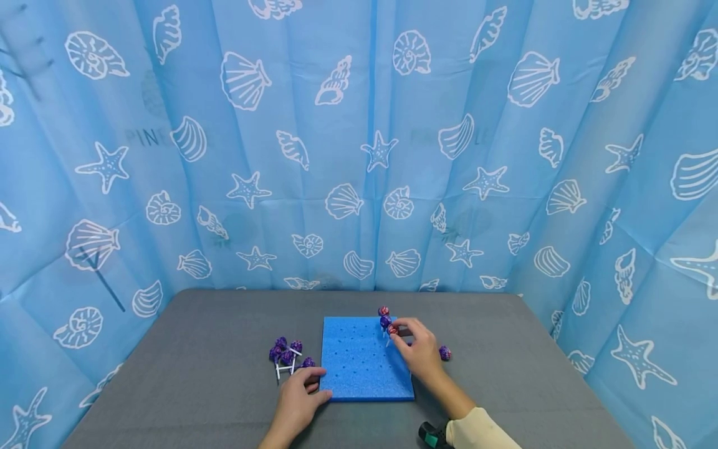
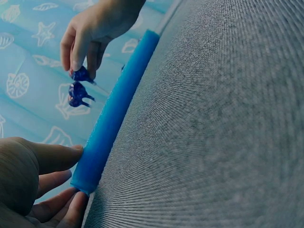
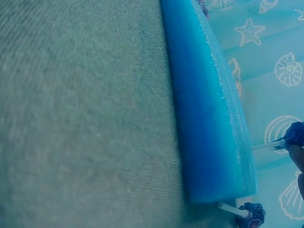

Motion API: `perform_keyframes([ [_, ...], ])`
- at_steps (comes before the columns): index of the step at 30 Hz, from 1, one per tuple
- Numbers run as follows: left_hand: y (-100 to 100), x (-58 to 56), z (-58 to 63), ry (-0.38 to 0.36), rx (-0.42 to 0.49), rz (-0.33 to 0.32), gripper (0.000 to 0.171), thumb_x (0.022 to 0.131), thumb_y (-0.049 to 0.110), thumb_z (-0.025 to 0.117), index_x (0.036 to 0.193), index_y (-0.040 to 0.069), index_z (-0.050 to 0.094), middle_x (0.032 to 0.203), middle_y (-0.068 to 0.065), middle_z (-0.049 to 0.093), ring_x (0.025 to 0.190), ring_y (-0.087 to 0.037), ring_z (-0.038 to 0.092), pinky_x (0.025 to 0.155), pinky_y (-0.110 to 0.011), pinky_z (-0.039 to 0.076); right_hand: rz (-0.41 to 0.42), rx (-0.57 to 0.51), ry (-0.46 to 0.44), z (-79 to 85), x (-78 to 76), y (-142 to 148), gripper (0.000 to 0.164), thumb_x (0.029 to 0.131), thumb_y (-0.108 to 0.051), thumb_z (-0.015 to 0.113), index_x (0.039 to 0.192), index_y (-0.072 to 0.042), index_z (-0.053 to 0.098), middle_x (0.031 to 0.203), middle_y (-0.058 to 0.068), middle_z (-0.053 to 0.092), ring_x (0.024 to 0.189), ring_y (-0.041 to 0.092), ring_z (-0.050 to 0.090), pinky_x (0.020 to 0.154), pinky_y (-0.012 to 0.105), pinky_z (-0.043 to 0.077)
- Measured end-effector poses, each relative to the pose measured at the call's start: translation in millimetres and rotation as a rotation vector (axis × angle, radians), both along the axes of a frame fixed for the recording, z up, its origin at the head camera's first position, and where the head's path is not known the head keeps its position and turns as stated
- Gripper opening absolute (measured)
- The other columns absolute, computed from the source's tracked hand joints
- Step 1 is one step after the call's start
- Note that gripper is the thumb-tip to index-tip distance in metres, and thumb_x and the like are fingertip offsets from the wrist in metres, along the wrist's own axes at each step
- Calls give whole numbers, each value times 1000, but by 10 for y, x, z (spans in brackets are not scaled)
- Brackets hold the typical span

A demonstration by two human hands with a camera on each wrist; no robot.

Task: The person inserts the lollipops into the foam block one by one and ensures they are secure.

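Observation:
A square blue foam board (image 1: 359,374) with rows of small holes lies flat on the table. My left hand (image 1: 296,400) grips its near left corner; in the left wrist view the thumb is on the top face and the fingers are at the side. Over the board's right part, my right hand (image 1: 422,354) pinches a lollipop (image 1: 393,330) by its wrapped head. Its white stick points down at the board. Just behind it, two more lollipops stand upright near the far right corner, a purple one (image 1: 385,321) and a reddish one (image 1: 384,310).
Left of the board lies a loose pile of several purple-wrapped lollipops (image 1: 287,357) with white sticks. Another lollipop (image 1: 445,353) rests on the grey table (image 1: 224,349) at the right, partly behind my right hand. A blue seashell curtain (image 1: 359,156) surrounds the table's back and sides.

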State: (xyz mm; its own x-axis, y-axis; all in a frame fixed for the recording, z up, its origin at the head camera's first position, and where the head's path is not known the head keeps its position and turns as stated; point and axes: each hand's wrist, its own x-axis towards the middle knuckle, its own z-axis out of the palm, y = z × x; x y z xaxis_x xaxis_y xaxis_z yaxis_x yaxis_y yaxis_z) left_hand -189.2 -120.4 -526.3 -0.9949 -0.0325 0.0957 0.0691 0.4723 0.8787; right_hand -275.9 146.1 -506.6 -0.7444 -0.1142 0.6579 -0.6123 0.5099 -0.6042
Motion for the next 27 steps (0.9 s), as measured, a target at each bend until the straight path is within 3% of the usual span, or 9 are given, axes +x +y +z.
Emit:
perform_keyframes([
  [13,-8,5,-1,19,9,-11,38,73,6,84,107,3,68,107,-11,62,100,-28,63,81,-31,56,-35,39,-61,-10,23,-49,19,83,-5,77,98,-10,67,98,2,66,84,27,68,68,45,58],
  [20,-16,-2,-6,-8,10,-12,38,73,6,84,108,3,68,108,-10,62,101,-28,63,81,-31,56,-43,49,-85,3,25,-66,19,83,-5,77,98,-11,68,98,1,65,85,26,67,68,45,57],
  [27,-12,-11,-27,-20,0,-4,39,73,6,84,108,4,68,108,-10,62,101,-28,63,81,-32,56,-51,52,-66,-24,31,-45,24,82,-5,78,102,-12,68,100,0,66,87,22,66,68,44,57],
])
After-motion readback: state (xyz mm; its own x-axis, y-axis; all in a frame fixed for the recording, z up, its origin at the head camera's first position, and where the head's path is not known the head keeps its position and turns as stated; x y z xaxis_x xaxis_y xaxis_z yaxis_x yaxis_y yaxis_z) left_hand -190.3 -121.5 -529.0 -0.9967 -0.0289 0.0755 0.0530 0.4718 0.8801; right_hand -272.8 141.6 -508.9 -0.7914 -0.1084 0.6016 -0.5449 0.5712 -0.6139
